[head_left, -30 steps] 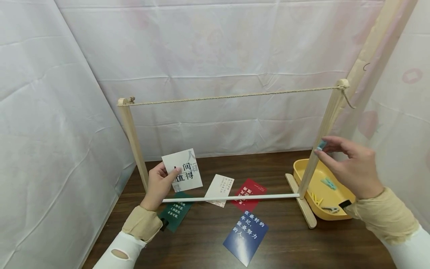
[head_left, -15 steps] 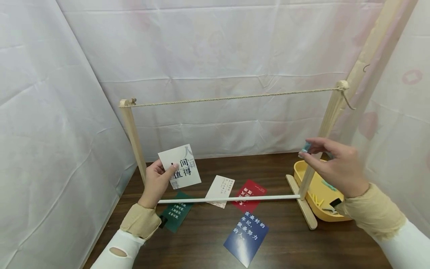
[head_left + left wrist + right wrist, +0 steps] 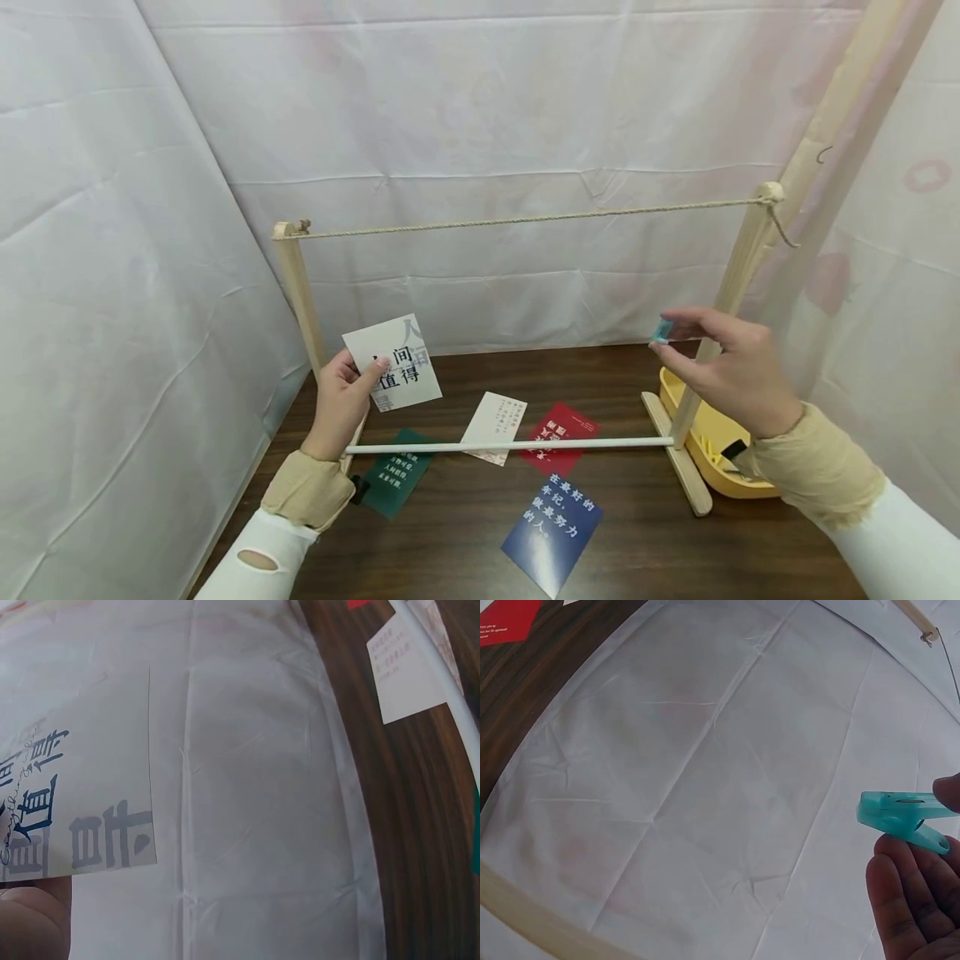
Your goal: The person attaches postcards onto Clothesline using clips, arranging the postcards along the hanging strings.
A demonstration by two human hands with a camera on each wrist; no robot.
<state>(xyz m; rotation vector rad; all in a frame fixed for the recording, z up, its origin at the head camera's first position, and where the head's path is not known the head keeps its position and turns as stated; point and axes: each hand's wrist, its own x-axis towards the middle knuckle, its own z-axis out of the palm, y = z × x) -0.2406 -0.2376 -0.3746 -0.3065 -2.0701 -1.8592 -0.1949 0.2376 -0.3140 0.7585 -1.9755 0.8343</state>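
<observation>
My left hand point(image 3: 341, 408) pinches a white card point(image 3: 405, 379) with large dark and grey characters by its lower left side, thumb on the printed face. The card is held up, tilted, in front of the left post. In the left wrist view the same card point(image 3: 105, 787) shows with a thumb at its lower edge. My right hand point(image 3: 731, 367) pinches a turquoise clothespin point(image 3: 662, 330) between thumb and fingers, just left of the right post. The right wrist view shows the clothespin point(image 3: 900, 814) side-on. A thin rope point(image 3: 480, 222) stretches between the post tops, above both hands.
A wooden frame point(image 3: 738, 250) with a white lower rod point(image 3: 510, 446) stands on the dark table point(image 3: 442, 542). Green point(image 3: 397, 483), cream point(image 3: 495, 421), red point(image 3: 566, 429) and blue point(image 3: 551, 533) cards lie below. A yellow tray point(image 3: 731, 483) with clothespins sits behind my right wrist.
My right hand has moved left, away from the tray, carrying the clothespin past the right post. The left hand with the card has shifted slightly up and left.
</observation>
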